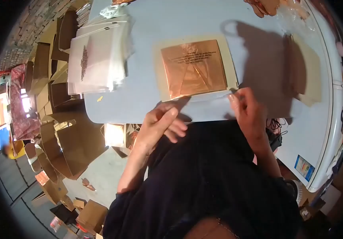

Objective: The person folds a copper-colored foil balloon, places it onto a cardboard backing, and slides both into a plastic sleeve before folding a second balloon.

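A square copper-coloured sheet lies on a slightly larger cream card on the table in front of me. Black printed text runs across the upper part of the copper face, and a clear plastic bag appears to cover it. My right hand is at the near right corner, thumb and forefinger pinched on the bag's clear edge. Close to the near left corner, my left hand hovers by the table edge with its fingers apart, holding nothing.
Left on the white table lies a stack of clear printed bags. Cream cards lie in shadow at right. Copper-coloured pieces and crumpled plastic sit at the far right. Cardboard boxes crowd the floor at left.
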